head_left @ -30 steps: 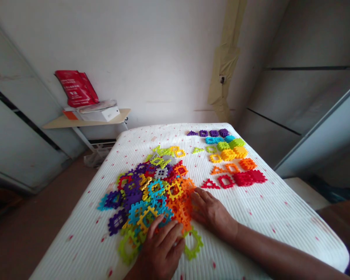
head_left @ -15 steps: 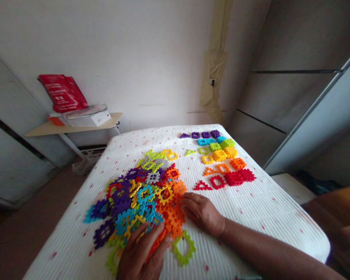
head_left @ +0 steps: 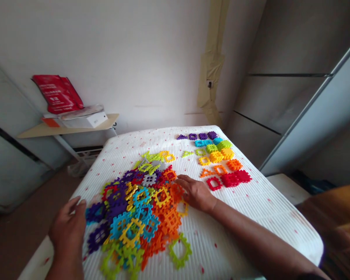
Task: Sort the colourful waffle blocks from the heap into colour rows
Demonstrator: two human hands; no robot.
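Note:
A heap of coloured interlocking plastic tiles (head_left: 140, 206) lies on a white ribbed cover (head_left: 251, 210) over a table. My left hand (head_left: 67, 229) hovers at the heap's left edge, fingers spread, holding nothing, close to a purple tile (head_left: 97, 238). My right hand (head_left: 196, 192) rests flat on the heap's right side, fingers stretched over orange and red tiles (head_left: 175, 190). A green frame tile (head_left: 179, 251) lies apart at the near side. Tiles sorted by colour (head_left: 218, 159) sit in rows at the far right.
A low shelf (head_left: 67, 128) by the wall carries a white box (head_left: 84, 119) and a red bag (head_left: 58, 93). Grey cabinet doors stand on the left and the right. Brown floor shows at the left of the table.
My left hand lifted off the near side of the heap and moved to its left edge. My right hand slid farther up the heap's right side. The view drifted right.

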